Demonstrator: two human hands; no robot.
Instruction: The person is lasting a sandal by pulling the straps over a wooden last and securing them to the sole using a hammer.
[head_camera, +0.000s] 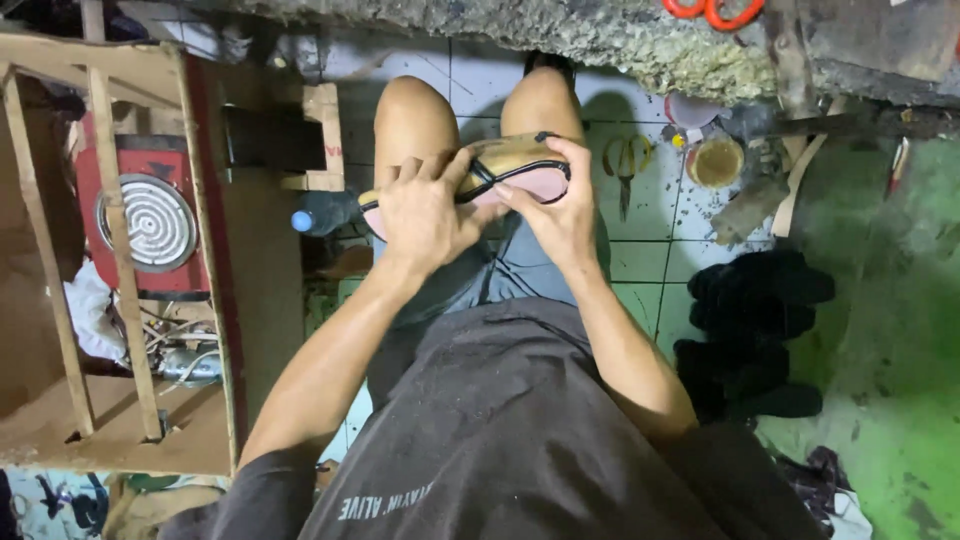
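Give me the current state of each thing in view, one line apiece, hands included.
Left hand: gripping the sandal from above.
Right hand: fingers curled over the sandal's far end.
Sandal: held over the knees, black strap on it.
Bottle: lying on its side, blue cap on.
Coil heater: upright in the wooden frame, not glowing.
Scissors: on the tiled floor, blades shut.
Round tin: lid off.
Black pile: stacked on the floor.

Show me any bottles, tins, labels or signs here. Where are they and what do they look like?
Dark plastic bottle with a blue cap: lying on the floor, beside the left hand.
Small round open tin of amber paste: on the tiled floor, right of the knees.
Pale lettering on the dark shirt: bottom centre.
No signs or screens.
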